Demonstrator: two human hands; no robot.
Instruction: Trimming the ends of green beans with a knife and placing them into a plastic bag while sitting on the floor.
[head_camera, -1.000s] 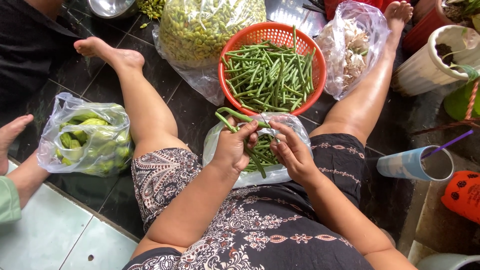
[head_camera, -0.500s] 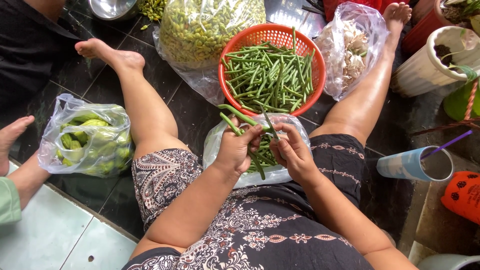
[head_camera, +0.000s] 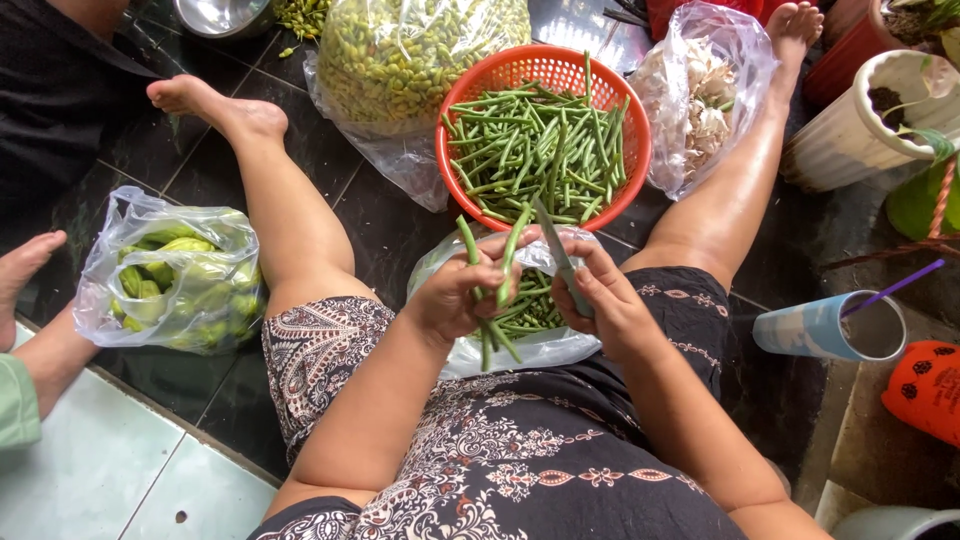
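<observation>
Head cam looking straight down here, and I'll place everything off the orange basket (head_camera: 455, 150), which is full of long green beans and sits on the dark tiled floor between the person's outstretched legs. Just below the basket, the left hand (head_camera: 460, 295) is wrapped tight around a small bunch of green beans (head_camera: 492, 290), with their ends sticking up toward the basket rim and down past the palm. Right beside it, the right hand (head_camera: 600, 300) is closed around the handle of a knife (head_camera: 556, 250), and the blade angles up toward the basket, its tip just beside the top of the bunch. Both hands hover over a clear plastic bag (head_camera: 560, 350) lying just under the basket, with cut bean pieces in it. Above and left of the basket there's a big clear bag of yellowish-green pods (head_camera: 420, 50), touching the basket's rim. To the right of the basket is another clear bag of pale garlic (head_camera: 700, 90), up against the person's leg. Well off to the left of the basket, a bag of pale green chayote-looking vegetables (head_camera: 170, 280) sits near somebody else's foot (head_camera: 25, 265). Lower right of the basket, well apart, there's a light blue cup (head_camera: 810, 330) with a purple straw, and a white plant pot (head_camera: 850, 130) further up.
</observation>
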